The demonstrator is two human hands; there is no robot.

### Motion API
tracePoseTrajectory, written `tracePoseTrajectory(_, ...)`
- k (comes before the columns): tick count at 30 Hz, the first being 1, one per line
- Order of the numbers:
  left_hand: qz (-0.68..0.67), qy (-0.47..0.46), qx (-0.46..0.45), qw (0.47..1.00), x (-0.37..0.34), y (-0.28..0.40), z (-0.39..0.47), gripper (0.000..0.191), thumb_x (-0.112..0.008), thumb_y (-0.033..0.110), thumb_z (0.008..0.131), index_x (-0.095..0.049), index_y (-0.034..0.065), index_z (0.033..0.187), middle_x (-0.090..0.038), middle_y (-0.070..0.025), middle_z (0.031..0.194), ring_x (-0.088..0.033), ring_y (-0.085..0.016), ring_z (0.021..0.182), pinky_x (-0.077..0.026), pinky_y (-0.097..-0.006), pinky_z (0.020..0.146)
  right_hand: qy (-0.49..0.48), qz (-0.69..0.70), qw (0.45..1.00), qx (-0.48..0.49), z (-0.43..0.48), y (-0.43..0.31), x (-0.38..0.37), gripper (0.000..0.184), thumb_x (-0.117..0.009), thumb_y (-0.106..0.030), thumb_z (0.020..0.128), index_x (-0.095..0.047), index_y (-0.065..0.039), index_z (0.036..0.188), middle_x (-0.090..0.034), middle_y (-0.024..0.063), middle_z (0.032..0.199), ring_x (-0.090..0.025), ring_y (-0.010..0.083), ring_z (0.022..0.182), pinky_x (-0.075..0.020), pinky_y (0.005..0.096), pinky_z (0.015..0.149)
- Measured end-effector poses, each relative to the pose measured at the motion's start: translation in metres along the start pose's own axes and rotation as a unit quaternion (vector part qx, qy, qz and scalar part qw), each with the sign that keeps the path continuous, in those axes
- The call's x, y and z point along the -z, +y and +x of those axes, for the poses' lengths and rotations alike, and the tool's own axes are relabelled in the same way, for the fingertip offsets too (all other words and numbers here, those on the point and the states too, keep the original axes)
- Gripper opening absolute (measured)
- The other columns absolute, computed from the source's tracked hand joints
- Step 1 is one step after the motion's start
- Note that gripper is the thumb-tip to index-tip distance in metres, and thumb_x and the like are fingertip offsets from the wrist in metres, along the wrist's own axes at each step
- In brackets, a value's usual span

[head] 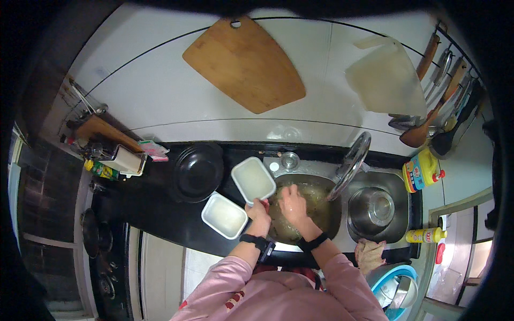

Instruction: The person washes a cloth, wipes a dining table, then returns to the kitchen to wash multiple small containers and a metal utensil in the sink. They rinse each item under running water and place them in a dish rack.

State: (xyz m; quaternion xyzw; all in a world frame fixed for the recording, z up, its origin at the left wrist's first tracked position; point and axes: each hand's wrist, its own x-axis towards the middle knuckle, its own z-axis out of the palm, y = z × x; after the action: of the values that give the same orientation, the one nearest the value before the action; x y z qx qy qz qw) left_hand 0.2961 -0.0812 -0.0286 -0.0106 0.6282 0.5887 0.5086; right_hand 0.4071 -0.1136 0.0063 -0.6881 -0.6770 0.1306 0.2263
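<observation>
My left hand point(259, 212) grips the near corner of a white rectangular container point(253, 180). This container is tilted beside the left rim of the sink, and its inside looks pale. Over the left sink basin point(337, 216) is my right hand point(293, 204), its fingers bent and a little apart, with nothing visible in them; its palm is hidden. Murky, brownish water point(317, 200) stands in that basin. A second white rectangular container point(225, 216) rests on the black countertop, left of my left hand. The curved metal faucet point(353, 164) reaches over the divider between the basins.
An upturned metal bowl point(375, 208) sits in the right basin. A rag point(370, 255) drapes over the front edge. Black pans point(199, 172) lie on the counter at left. A yellow detergent jug point(419, 170) and a yellow bottle point(425, 235) stand at right. A wooden cutting board point(245, 64) hangs behind.
</observation>
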Motion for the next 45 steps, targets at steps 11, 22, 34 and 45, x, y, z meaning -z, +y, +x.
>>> tracePoseTrajectory(11, 0.002, -0.125, 0.141, 0.982, 0.018, 0.030, 0.003, 0.029, -0.036, 0.021, 0.092, -0.053, 0.0040, 0.108, -0.058, -0.0091, 0.103, -0.054, -0.022, 0.096, -0.043, -0.0362, 0.085, -0.076, -0.182, 0.957, 0.214, 0.024, -0.046, -0.067, 0.044, -0.050, -0.012, 0.075, -0.048, -0.001, 0.118, -0.047, 0.0244, 0.122, -0.063, 0.0263, 0.075, -0.0516, 0.0330, 0.064)
tracePoseTrajectory(22, -0.028, -0.209, 0.152, 0.966, 0.017, 0.053, 0.007, 0.048, -0.014, 0.026, 0.095, -0.047, 0.0032, 0.121, -0.049, -0.0116, 0.123, -0.044, -0.029, 0.114, -0.032, -0.0398, 0.100, -0.071, -0.150, 0.950, 0.265, 0.046, -0.056, -0.084, 0.031, -0.046, -0.012, 0.078, -0.055, 0.012, 0.095, -0.060, 0.0258, 0.089, -0.063, 0.0324, 0.066, -0.0528, 0.0377, 0.056)
tracePoseTrajectory(34, 0.029, -0.300, 0.188, 0.935, 0.022, 0.043, 0.054, 0.024, -0.042, 0.024, 0.092, -0.051, 0.0125, 0.110, -0.060, -0.0036, 0.096, -0.059, -0.019, 0.082, -0.051, -0.0310, 0.063, 0.004, -0.081, 0.936, 0.343, 0.062, -0.057, -0.041, 0.012, -0.055, -0.011, 0.071, -0.051, -0.001, 0.072, -0.057, 0.0129, 0.066, -0.061, 0.0243, 0.060, -0.0491, 0.0344, 0.051)
tracePoseTrajectory(45, 0.222, -0.197, 0.092, 0.951, 0.004, 0.051, 0.061, 0.019, -0.042, 0.016, 0.092, -0.041, 0.0048, 0.107, -0.063, -0.0128, 0.074, -0.060, -0.017, 0.050, -0.046, -0.0252, 0.036, 0.222, 0.207, 0.937, -0.171, 0.004, 0.005, 0.013, 0.022, -0.053, -0.017, 0.083, -0.055, 0.005, 0.088, -0.062, 0.0134, 0.071, -0.061, 0.0277, 0.063, -0.0477, 0.0384, 0.058)
